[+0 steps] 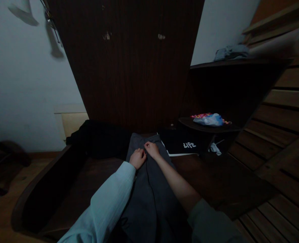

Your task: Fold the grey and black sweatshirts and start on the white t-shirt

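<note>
A pair of dark grey trousers (141, 189) lies lengthwise on a dark wooden surface, waistband at the far end and legs running down towards me. My left hand (138, 158), in a pale blue sleeve, is closed with curled fingers on the cloth just below the waistband. Close beside it, my right hand (151, 149) pinches the trousers near the middle of the front; its forearm is bare below a dark green sleeve. Both sets of fingertips nearly meet. What exactly they grip there is too small and dim to make out.
Black cloth (101, 138) is heaped to the left of the trousers. On the right lies a folded black garment (179, 140) with white lettering. A small shelf (187, 122) holds a plastic bag (210, 119). A raised wooden side (48, 179) edges the left.
</note>
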Available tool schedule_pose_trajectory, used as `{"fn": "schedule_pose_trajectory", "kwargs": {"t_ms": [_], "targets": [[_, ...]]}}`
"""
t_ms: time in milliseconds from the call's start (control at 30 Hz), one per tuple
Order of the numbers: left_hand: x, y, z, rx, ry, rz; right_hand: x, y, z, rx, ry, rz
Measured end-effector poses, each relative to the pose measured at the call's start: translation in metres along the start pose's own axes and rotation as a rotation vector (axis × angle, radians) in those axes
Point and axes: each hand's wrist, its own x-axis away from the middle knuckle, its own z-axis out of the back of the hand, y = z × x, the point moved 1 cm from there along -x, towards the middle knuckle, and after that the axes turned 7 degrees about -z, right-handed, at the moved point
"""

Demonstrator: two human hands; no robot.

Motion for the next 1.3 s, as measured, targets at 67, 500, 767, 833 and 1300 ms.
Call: {"fn": "schedule_pose_trajectory", "kwargs": {"t_ms": [67,500,767,833,1300], "targets": [[0.0,0.0,0.0,-0.023,-0.007,-0.002,0.0,-0.001,-0.001,-0.002,0.003,0.0],[0.008,0.022,0.034,-0.217,-0.377,0.03,0.003,0.001,0.001,-0.061,0.003,0.042],[0.01,0.03,0.041,-0.243,-0.536,0.045,0.001,0.003,-0.002,-0.095,0.011,0.046],[0.01,0.031,0.042,-0.228,-0.504,0.031,0.0,0.004,-0.003,-0.104,0.012,0.049],[0.017,0.039,0.019,-0.246,-0.326,0.081,0.001,0.002,0.0,-0.007,0.089,-0.113]]}}
